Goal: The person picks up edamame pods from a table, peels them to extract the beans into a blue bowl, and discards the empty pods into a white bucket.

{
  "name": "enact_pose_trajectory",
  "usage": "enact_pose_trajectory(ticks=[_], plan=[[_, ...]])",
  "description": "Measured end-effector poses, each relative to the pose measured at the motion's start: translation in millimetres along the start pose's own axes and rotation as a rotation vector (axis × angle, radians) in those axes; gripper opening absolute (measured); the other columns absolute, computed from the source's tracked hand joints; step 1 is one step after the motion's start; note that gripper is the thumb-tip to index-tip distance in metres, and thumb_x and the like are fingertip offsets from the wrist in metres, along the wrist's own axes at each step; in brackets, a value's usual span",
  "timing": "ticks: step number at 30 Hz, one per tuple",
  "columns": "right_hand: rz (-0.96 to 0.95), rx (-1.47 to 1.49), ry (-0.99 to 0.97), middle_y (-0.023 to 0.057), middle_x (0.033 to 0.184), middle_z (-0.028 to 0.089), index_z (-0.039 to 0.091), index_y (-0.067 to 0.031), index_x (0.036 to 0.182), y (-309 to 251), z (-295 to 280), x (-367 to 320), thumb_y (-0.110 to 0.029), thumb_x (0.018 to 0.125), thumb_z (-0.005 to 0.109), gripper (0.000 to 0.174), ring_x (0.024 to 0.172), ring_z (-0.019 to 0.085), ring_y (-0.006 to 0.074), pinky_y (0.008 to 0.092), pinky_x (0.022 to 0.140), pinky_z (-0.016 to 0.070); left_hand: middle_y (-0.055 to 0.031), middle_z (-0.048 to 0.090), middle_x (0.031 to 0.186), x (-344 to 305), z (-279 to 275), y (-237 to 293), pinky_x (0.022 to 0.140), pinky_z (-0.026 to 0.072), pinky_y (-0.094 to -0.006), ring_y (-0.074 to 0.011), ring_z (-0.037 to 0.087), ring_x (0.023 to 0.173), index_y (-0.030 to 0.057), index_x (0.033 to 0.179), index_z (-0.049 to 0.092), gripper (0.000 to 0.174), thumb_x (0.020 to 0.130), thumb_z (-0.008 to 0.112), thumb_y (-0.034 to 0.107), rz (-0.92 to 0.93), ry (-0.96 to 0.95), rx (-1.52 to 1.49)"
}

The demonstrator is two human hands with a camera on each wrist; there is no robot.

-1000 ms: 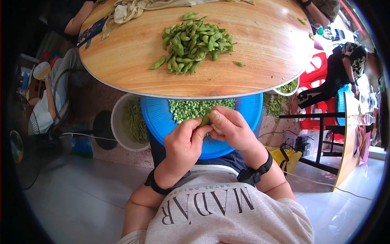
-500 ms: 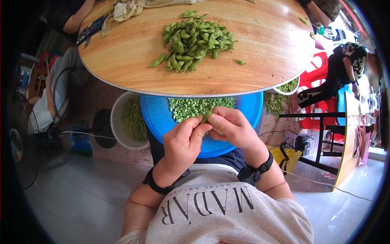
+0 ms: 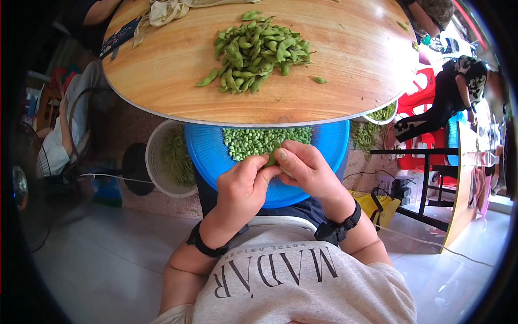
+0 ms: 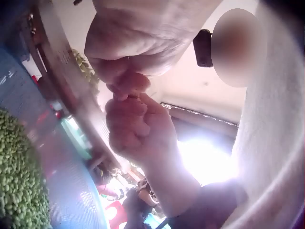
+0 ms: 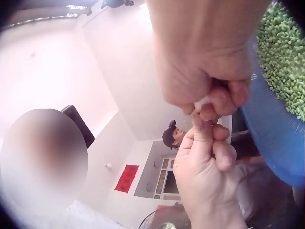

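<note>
Between my two hands is a green edamame pod (image 3: 274, 155), held over a blue plastic basket (image 3: 200, 156). My left hand (image 3: 237, 183) pinches the pod's near end between thumb and index finger. The thumb of my right hand (image 3: 308, 171) presses along its other side, with the fingers curled beneath. A small whitish bit (image 5: 203, 102) shows among the right fingers in the right wrist view. Shelled green beans (image 3: 264, 141) cover the far part of the basket, partly hidden under the table edge.
A heap of edamame pods (image 3: 256, 56) lies on the round wooden table (image 3: 162, 81), with a cloth (image 3: 164, 13) behind. A pale bucket (image 3: 156, 167) of green scraps stands left of the basket. Right are a white bowl (image 3: 395, 110) and a yellow bag (image 3: 372, 208).
Both hands stay almost in place, still gripping the pod. It stood more upright half a second ago and now lies more under the right thumb. The view has shifted slightly.
</note>
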State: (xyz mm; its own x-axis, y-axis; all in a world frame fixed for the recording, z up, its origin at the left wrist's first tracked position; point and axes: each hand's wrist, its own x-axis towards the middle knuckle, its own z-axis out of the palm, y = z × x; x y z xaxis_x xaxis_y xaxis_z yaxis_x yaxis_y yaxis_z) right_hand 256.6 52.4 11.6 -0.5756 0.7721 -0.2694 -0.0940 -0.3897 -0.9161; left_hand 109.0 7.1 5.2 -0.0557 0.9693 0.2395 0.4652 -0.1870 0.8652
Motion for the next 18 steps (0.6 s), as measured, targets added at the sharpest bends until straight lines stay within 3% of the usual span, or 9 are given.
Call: enact_pose_trajectory(ticks=[2,5,8,11,14,17,18], plan=[[-0.021,-0.077,0.015,-0.0020,0.058,0.043,0.050,-0.0035,0.077,-2.2,-0.5,-1.2,-0.024,0.093,0.045,0.027,0.051,0.038,0.0052,0.0204,0.044,0.0302,-0.0103,0.061,0.067,-5.4,4.7,-5.1,0.048,0.0464,-0.0276,-0.0193,0.060,0.055,0.0015,0.087,0.059,0.014,0.076,0.068,0.006,-0.123,-0.019,-0.088],[-0.069,-0.175,0.035,0.0002,0.058,0.047,0.051,-0.0021,0.076,-1.2,-0.5,-1.6,-0.022,0.093,0.046,0.027,0.052,0.042,0.0068,0.0224,0.045,0.0347,-0.0038,0.058,0.063,0.3,-1.3,5.8,0.044,0.0426,-0.0239,-0.0102,0.054,0.051,0.0019,0.087,0.059,0.010,0.081,0.064,0.008,-0.489,-0.120,-0.451],[-0.143,-0.304,0.040,0.0004,0.058,0.048,0.050,-0.0020,0.076,5.0,-3.1,1.1,-0.023,0.093,0.046,0.027,0.052,0.043,0.0073,0.0223,0.046,0.0354,0.0007,0.054,0.062,-0.6,2.3,0.8,0.043,0.0384,-0.0202,-0.0039,0.047,0.052,0.0021,0.088,0.060,0.009,0.085,0.060,0.010,-0.511,-0.095,-0.579],[-0.180,-0.389,0.042,0.0009,0.059,0.049,0.050,-0.0017,0.076,5.5,-4.3,1.1,-0.022,0.093,0.046,0.027,0.052,0.044,0.0077,0.0225,0.048,0.0365,0.0010,0.053,0.060,-2.4,12.9,-2.2,0.043,0.0351,-0.0189,-0.0031,0.044,0.051,0.0015,0.087,0.059,0.014,0.088,0.056,0.015,-0.422,-0.001,-0.602],[-0.240,-0.486,0.039,0.0019,0.059,0.050,0.050,-0.0012,0.077,12.8,-7.5,2.0,-0.021,0.093,0.047,0.026,0.053,0.045,0.0083,0.0229,0.049,0.0374,0.0030,0.047,0.057,-1.6,14.0,-3.3,0.040,0.0259,-0.0166,-0.0019,0.037,0.047,0.0044,0.084,0.058,0.022,0.091,0.050,0.024,-0.534,0.025,-0.588],[-0.211,-0.398,0.036,0.0014,0.060,0.050,0.050,-0.0009,0.076,15.5,-9.7,1.5,-0.022,0.091,0.049,0.026,0.055,0.046,0.0083,0.0231,0.049,0.0380,0.0032,0.047,0.057,3.9,13.0,-5.7,0.039,0.0253,-0.0164,-0.0018,0.037,0.046,0.0050,0.082,0.057,0.026,0.093,0.047,0.026,-0.630,-0.028,-0.674],[-0.183,-0.333,0.037,0.0010,0.060,0.050,0.050,-0.0009,0.075,15.7,-10.4,0.8,-0.022,0.091,0.051,0.027,0.055,0.046,0.0082,0.0232,0.049,0.0383,0.0006,0.050,0.058,4.7,8.7,-11.2,0.041,0.0311,-0.0179,-0.0029,0.040,0.047,0.0031,0.084,0.057,0.022,0.092,0.049,0.023,-0.720,-0.064,-0.844]])
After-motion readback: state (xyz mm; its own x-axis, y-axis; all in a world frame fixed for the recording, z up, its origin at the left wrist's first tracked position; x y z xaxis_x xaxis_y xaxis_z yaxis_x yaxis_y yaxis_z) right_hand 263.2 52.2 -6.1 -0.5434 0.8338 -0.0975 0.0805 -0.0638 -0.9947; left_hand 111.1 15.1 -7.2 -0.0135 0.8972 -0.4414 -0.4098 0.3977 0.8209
